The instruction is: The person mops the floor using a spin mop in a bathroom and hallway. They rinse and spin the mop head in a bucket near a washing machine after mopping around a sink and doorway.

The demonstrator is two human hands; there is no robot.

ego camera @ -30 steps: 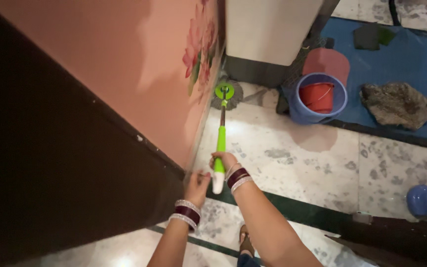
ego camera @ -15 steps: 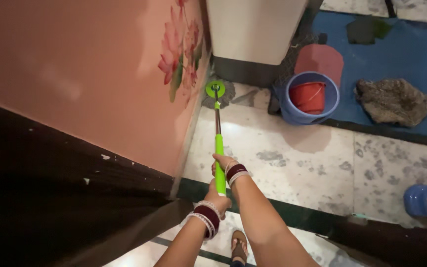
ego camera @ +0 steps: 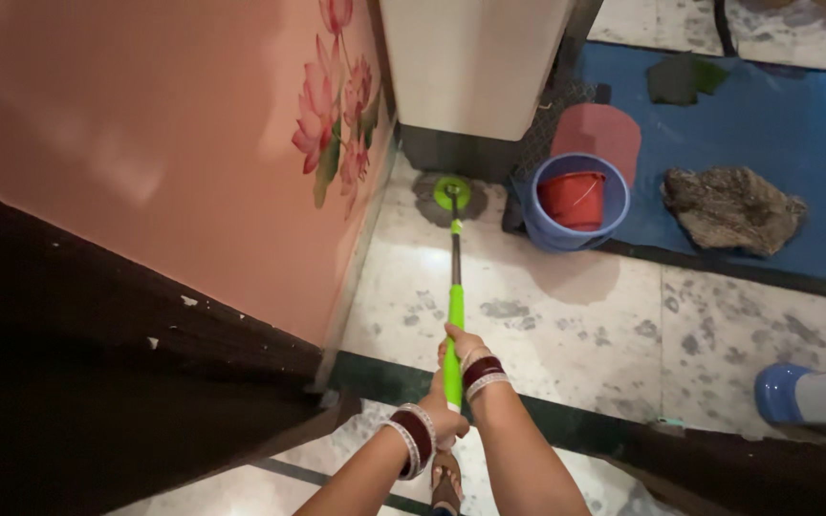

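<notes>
Fingers of both hands, right hand (ego camera: 464, 352) above left hand (ego camera: 444, 420), are clenching the green mop handle (ego camera: 454, 334), with the round mop head (ego camera: 451, 194) sitting way out ahead beside the blue bucket (ego camera: 539, 225).

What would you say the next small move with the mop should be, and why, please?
Probably draw the mop head back along the wall toward the feet. Both hands, right hand above left hand, grip the green handle, and the head sits at full reach in the corner by the white cabinet, beside the blue bucket; the speckled floor lies between.
</notes>
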